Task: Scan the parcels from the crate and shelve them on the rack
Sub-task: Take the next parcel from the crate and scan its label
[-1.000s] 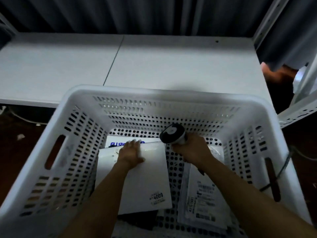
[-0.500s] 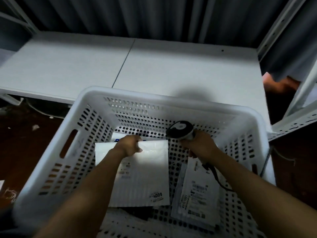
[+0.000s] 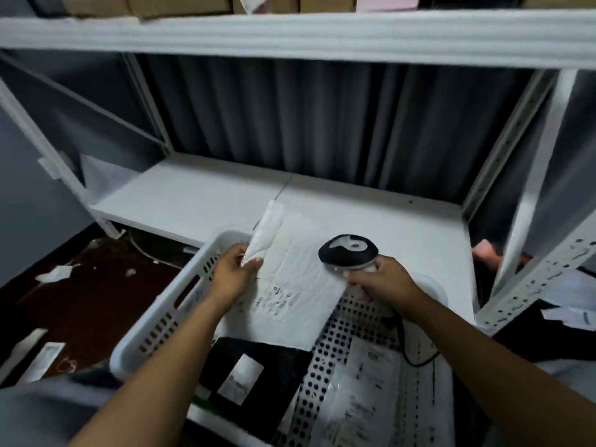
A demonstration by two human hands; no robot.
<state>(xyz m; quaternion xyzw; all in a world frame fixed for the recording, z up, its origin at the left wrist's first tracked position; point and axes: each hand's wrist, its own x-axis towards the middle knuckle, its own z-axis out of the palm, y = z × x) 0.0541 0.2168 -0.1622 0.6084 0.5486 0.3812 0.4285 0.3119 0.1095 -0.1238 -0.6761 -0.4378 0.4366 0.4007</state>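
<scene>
My left hand grips the folded left edge of a white padded parcel and holds it raised over the white perforated crate. The parcel's printed label faces up near its lower left. My right hand grips a black-headed barcode scanner just right of the parcel, its cable trailing down into the crate. Inside the crate lie a black parcel with a white label and clear-wrapped parcels at the right.
The white rack's lower shelf stretches behind the crate, with a dark curtain behind it. An upper shelf beam carries cardboard boxes. Rack uprights stand at the right. Scraps of paper lie on the dark floor at the left.
My left hand has lifted the white parcel out of the crate and tilted it toward the shelf. The scanner hand rose with it. My view has swung upward, showing the rack.
</scene>
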